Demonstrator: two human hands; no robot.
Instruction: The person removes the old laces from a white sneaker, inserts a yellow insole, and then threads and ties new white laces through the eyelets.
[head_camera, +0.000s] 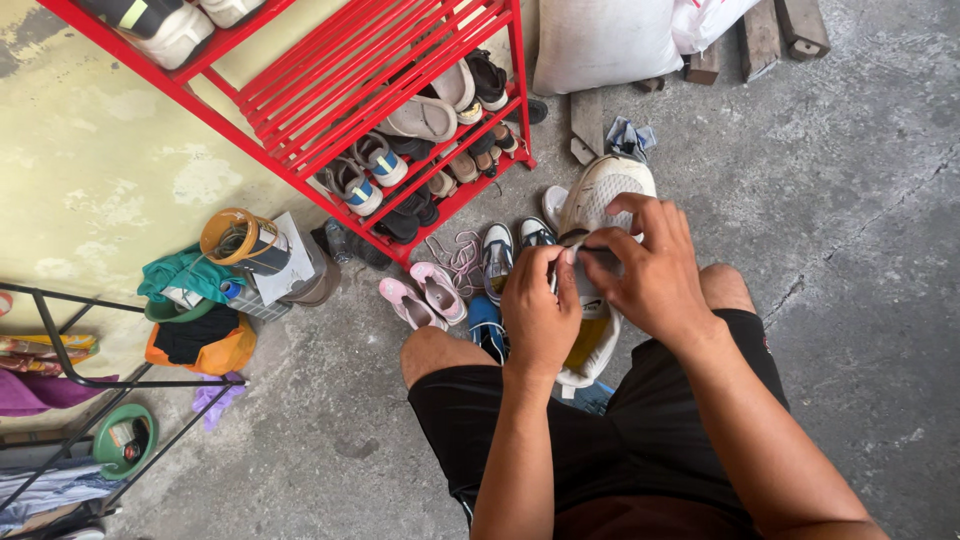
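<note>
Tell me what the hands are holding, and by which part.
Both hands, left hand and right hand, hold a white sneaker at its tongue, fingers pinching there.

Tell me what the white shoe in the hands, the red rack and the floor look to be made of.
White shoe: likely knit or mesh fabric, matte; fine dotted weave shows on the upper. Both the left hand and right hand grip it. Red rack: probably painted metal, glossy thin slats. Floor: bare concrete, rough grey, cracked and stained.

Open floor right of the red shoe rack (400, 80)

Pairs of shoes (425, 292) crowd its foot; sacks (605, 40) and seemingly timber (770, 35) block beyond; bare concrete floor (860, 220) lies rightward.
</note>
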